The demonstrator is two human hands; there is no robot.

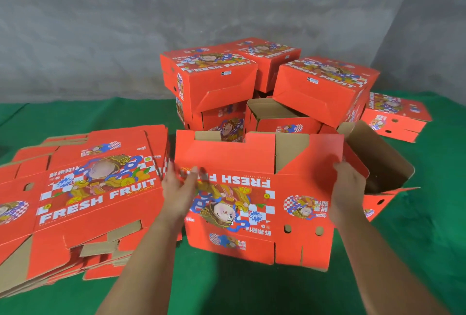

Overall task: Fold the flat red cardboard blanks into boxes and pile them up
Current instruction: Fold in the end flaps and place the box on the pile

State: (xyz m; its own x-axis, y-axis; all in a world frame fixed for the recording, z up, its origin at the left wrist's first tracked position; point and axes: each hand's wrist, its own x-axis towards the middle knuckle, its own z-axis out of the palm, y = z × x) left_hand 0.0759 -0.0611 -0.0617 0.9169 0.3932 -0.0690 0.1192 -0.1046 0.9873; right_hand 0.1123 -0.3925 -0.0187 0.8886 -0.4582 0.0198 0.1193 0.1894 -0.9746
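A red cardboard blank printed "FRESH FRUIT" lies half raised in front of me, its far flaps standing up and brown inside showing at the right. My left hand touches its left edge with fingers spread and blurred. My right hand grips the upright right flap near its fold. A stack of flat red blanks lies to the left on the green floor. Folded red boxes are piled behind the blank, one tilted on an open box.
A green mat covers the floor. A grey concrete wall rises behind the pile. One more folded box sits at the far right on the mat.
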